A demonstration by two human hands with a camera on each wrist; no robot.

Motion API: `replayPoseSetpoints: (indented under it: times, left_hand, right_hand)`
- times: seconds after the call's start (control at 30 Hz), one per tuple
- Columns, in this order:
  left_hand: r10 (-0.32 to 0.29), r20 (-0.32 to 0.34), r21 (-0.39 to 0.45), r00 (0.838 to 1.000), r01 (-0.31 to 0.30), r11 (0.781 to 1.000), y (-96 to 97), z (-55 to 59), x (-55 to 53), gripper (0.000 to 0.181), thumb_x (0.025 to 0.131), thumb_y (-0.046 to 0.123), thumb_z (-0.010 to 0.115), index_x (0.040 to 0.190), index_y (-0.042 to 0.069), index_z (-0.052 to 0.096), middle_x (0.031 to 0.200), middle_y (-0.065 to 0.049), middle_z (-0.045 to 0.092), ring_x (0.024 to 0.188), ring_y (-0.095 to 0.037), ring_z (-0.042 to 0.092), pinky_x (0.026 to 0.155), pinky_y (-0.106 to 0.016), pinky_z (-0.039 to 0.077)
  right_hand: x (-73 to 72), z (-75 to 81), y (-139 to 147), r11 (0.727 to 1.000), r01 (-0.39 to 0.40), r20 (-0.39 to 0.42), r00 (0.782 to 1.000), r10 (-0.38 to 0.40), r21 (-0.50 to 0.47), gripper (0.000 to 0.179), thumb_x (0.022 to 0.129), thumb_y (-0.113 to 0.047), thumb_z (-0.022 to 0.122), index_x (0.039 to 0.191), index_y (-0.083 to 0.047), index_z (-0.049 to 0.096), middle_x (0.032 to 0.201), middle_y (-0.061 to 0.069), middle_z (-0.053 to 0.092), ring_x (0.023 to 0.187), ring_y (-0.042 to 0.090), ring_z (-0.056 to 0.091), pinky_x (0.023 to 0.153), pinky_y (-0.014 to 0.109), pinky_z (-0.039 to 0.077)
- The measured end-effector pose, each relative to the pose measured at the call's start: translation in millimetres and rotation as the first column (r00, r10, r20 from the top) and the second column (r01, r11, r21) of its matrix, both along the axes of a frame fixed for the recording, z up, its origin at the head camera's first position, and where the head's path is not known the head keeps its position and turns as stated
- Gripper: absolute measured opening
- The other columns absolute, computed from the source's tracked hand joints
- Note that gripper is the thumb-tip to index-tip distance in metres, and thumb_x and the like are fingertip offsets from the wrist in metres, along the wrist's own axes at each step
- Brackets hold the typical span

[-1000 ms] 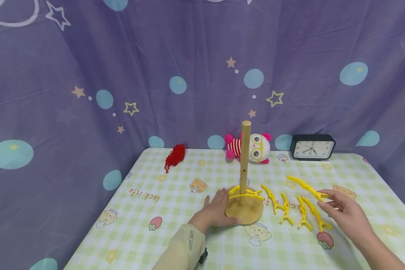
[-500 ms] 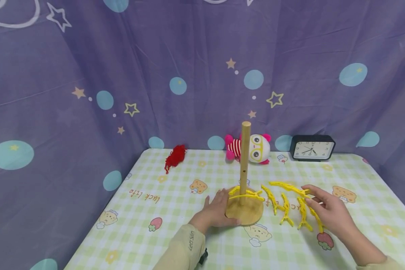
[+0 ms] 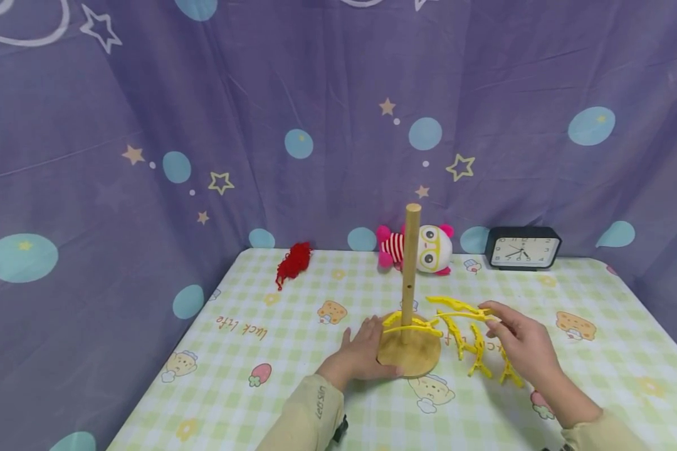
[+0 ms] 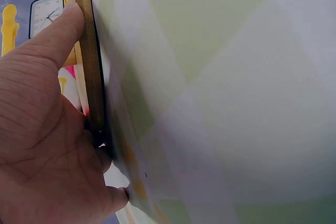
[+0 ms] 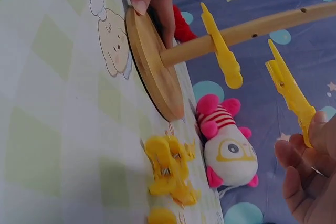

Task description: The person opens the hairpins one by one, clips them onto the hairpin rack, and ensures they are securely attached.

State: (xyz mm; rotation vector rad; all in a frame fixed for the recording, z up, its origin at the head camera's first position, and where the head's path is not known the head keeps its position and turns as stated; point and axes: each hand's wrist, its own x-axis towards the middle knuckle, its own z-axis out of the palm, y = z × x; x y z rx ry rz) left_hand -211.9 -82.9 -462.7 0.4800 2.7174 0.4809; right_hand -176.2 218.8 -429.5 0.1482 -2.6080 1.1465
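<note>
My left hand (image 3: 361, 354) grips the left edge of the round base of a wooden stand (image 3: 409, 362), thumb along the near rim. One yellow hair clip (image 3: 423, 327) is clamped low around the upright post, a little above the base. Right of the stand, my right hand (image 3: 523, 344) pinches the tail of another yellow hair clip (image 5: 291, 87), with the clip's jaws spread and pointing toward the post, apart from it. Below that hand lie several more yellow hair clips (image 3: 476, 352), partly hidden by it.
Behind the stand lies a pink and white plush toy (image 3: 435, 249). A black clock (image 3: 523, 248) stands at the back right, and a red tangle of yarn (image 3: 294, 261) lies back left. The checkered tablecloth (image 3: 220, 363) ends at a purple curtain (image 3: 338, 125).
My right hand has moved left with the hair clip, nearer to the post, and the clip's jaws have spread apart. The left hand stays on the base.
</note>
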Motion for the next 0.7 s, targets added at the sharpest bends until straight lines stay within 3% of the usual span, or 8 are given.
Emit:
replayPoseSetpoints:
  times: [0.13, 0.3, 0.4, 0.7]
  left_hand:
    - [0.001, 0.002, -0.006, 1.000, -0.001, 1.000, 0.3, -0.9, -0.8, 0.108, 0.081, 0.063, 0.067, 0.157, 0.007, 0.015, 0.164, -0.007, 0.009, 0.150, -0.021, 0.004, 0.118, -0.052, 0.002]
    - [0.008, 0.008, -0.020, 1.000, -0.008, 1.000, 1.3, -1.4, -2.3, 0.108, 0.080, 0.065, 0.066, 0.157, 0.008, 0.015, 0.164, -0.006, 0.008, 0.150, -0.020, 0.004, 0.118, -0.051, 0.001]
    - [0.006, 0.008, -0.020, 1.000, -0.006, 1.000, 1.2, -1.9, -2.5, 0.109, 0.080, 0.065, 0.067, 0.157, 0.008, 0.015, 0.164, -0.006, 0.008, 0.150, -0.020, 0.004, 0.118, -0.051, 0.002]
    - [-0.006, 0.005, -0.018, 1.000, 0.006, 1.000, -0.1, -2.9, -2.2, 0.108, 0.080, 0.064, 0.067, 0.157, 0.007, 0.015, 0.164, -0.006, 0.008, 0.150, -0.020, 0.004, 0.118, -0.052, 0.002]
  right_hand:
    - [-4.6, -0.3, -12, 1.000, 0.018, 0.019, 1.000, -0.018, 0.008, 0.029, 0.099, -0.019, 0.058, 0.127, -0.016, 0.064, 0.084, 0.006, 0.072, 0.064, 0.017, 0.058, 0.046, 0.027, 0.037]
    - [-8.5, -2.0, -25, 0.999, 0.014, -0.030, 0.999, -0.013, 0.029, 0.029, 0.097, -0.021, 0.062, 0.124, -0.013, 0.068, 0.113, 0.012, 0.071, 0.098, 0.032, 0.066, 0.075, 0.043, 0.052]
    - [-10.2, -3.6, -31, 1.000, -0.008, -0.032, 0.999, 0.008, 0.002, 0.029, 0.097, -0.022, 0.062, 0.124, -0.013, 0.068, 0.124, 0.012, 0.066, 0.113, 0.036, 0.061, 0.091, 0.055, 0.048]
    - [-17.8, -10.5, -48, 1.000, -0.017, -0.002, 1.000, 0.017, -0.012, 0.029, 0.095, -0.020, 0.064, 0.124, -0.015, 0.069, 0.125, 0.010, 0.066, 0.114, 0.033, 0.061, 0.093, 0.054, 0.048]
